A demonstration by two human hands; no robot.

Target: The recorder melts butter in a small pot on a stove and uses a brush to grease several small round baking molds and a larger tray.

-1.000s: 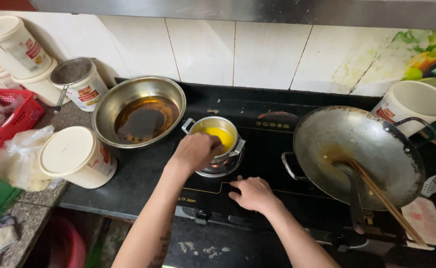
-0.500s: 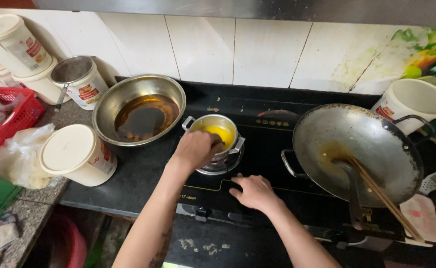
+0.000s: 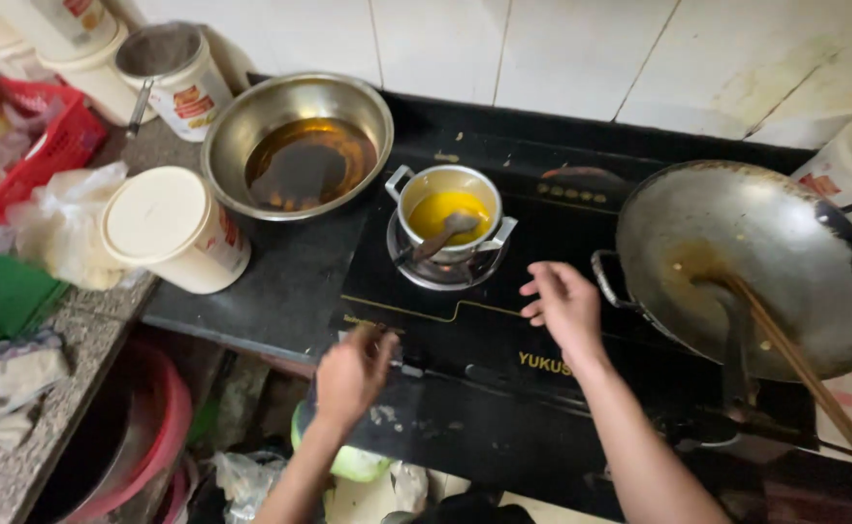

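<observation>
The small pot [image 3: 448, 215] of yellow liquid sits on the black cooktop [image 3: 503, 320], beyond both hands, its spoon [image 3: 435, 238] handle slanting down-left. The right hand [image 3: 563, 306] — fingers loosely spread, empty — hovers nearer; the left hand [image 3: 350, 374] curls at the front edge, its grasp unclear. A wok [image 3: 746, 262] crowds the right, a steel bowl [image 3: 295, 146] the left.

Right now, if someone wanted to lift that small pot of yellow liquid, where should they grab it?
By the two small side handles of the small pot, one at its upper left and one at its lower right, with a hand coming in from each side. It is likely safer than the rim: the pot holds liquid, and a spoon leans out over the front-left edge.
</observation>
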